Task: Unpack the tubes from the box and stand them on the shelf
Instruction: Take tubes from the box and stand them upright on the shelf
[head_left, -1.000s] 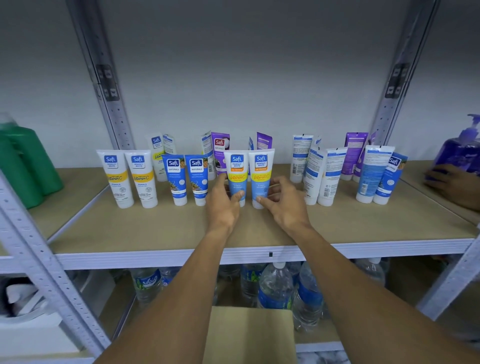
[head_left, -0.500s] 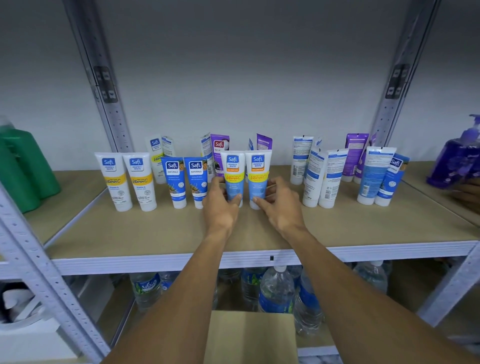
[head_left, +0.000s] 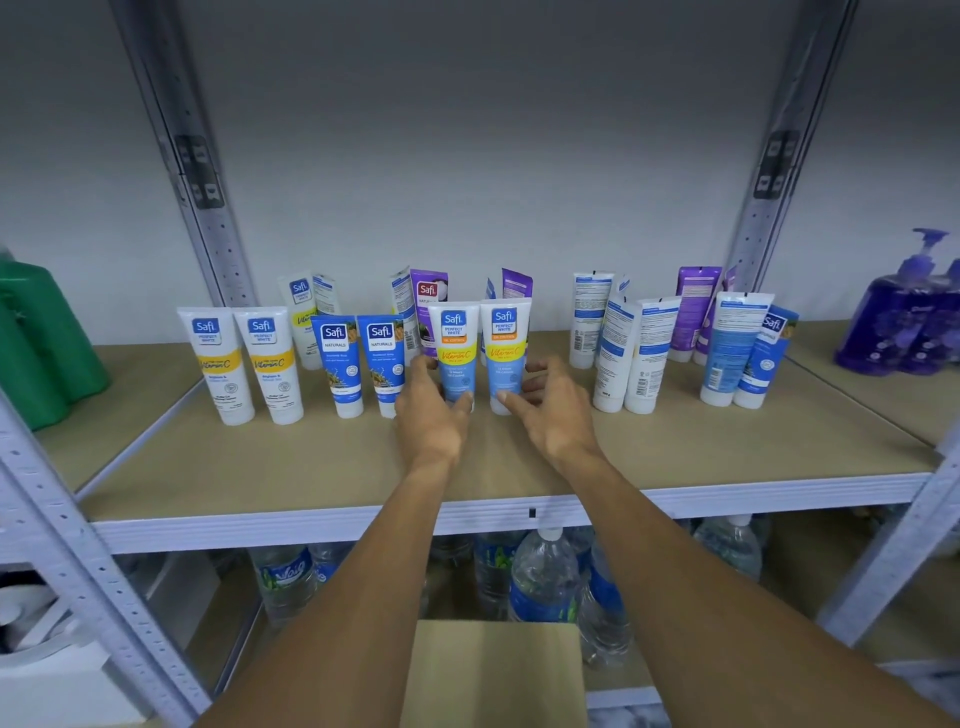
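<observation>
Two light-blue Safi tubes stand side by side, caps down, mid-shelf. My left hand (head_left: 431, 415) holds the lower part of the left tube (head_left: 454, 348), thumb in front and fingers behind. On the right tube (head_left: 505, 345), my right hand (head_left: 550, 410) grips the same way. Along the shelf (head_left: 260, 467) stand several more tubes: white-and-yellow ones (head_left: 215, 364) at the left, blue ones (head_left: 337, 364) beside my left hand, white, purple and blue ones (head_left: 639, 353) at the right. The cardboard box (head_left: 493, 675) shows at the bottom centre.
Green bottles (head_left: 36, 343) stand on the shelf at the far left, purple pump bottles (head_left: 904, 322) at the far right. Grey metal uprights (head_left: 202, 208) frame the bay. Water bottles (head_left: 543, 577) fill the lower shelf behind the box.
Both hands have closed around the bases of the two light-blue tubes and shifted them slightly left. Another person's hand by the purple bottles has gone from view.
</observation>
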